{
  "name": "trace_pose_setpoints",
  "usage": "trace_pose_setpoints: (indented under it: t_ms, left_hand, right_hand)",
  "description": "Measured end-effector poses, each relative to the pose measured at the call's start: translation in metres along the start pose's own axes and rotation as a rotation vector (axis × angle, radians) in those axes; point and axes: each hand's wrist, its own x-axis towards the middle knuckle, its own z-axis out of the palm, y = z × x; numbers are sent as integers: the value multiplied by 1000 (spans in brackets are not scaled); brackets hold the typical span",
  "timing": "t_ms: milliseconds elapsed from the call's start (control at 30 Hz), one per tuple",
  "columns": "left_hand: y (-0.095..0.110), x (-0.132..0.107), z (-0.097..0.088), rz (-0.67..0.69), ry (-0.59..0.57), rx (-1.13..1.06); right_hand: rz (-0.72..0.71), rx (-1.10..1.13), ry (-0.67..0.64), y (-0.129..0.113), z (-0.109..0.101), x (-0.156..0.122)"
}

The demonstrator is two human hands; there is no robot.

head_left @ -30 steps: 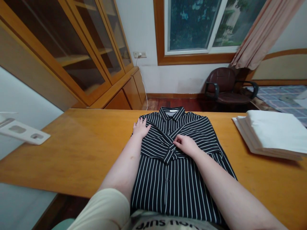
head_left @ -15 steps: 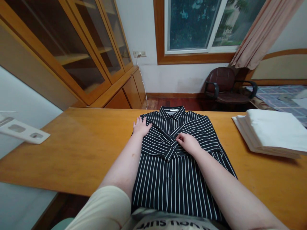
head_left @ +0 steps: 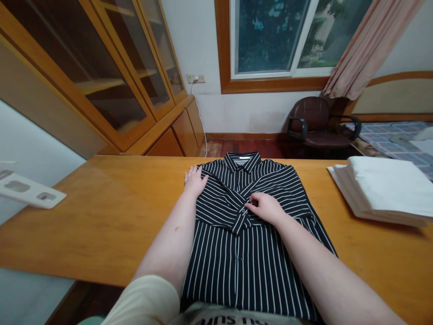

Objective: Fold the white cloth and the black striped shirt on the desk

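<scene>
A black shirt with white stripes (head_left: 248, 253) lies flat on the wooden table (head_left: 111, 212), collar away from me, both sleeves folded across its chest. My left hand (head_left: 194, 179) rests flat on the shirt's left shoulder edge, fingers stretched out. My right hand (head_left: 265, 207) lies on the crossed sleeves at the shirt's middle, fingers curled down, pinching the cuff of the sleeve (head_left: 241, 220).
A stack of folded white cloth (head_left: 382, 189) sits on the table at the right. A white flat piece (head_left: 29, 193) juts in from the left. Behind the table stand a glass-fronted wooden cabinet (head_left: 111, 81), a dark armchair (head_left: 318, 124) and a window.
My left hand has slid a little to the left, out to the shirt's edge. My right hand has stayed on the folded sleeve cuff.
</scene>
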Motion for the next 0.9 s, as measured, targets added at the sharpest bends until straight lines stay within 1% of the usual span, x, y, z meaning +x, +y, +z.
trace_pose_setpoints:
  t_ms: [100, 233, 333, 400, 500, 633, 733, 900]
  left_hand:
    - [0, 0, -6, 40, 27, 23]
    - [11, -2, -8, 96, 41, 74]
    - [20, -5, -8, 141, 31, 90]
    - [22, -6, -7, 159, 13, 99]
    - [20, -5, -2, 110, -50, 110]
    - [13, -2, 6, 20, -148, 85]
    - [11, -1, 9, -1, -172, 66]
    - [11, 0, 9, -15, -185, 57]
  right_hand:
    - [-16, 55, 3, 1, 2, 2]
    - [19, 111, 42, 3, 4, 3]
    - [36, 119, 67, 5, 5, 3]
    - [43, 102, 97, 6, 5, 3]
    - [84, 42, 138, 7, 4, 5]
    - [163, -77, 82, 9, 5, 7]
    - [167, -140, 57, 8, 7, 7]
    - [171, -181, 87, 8, 8, 8]
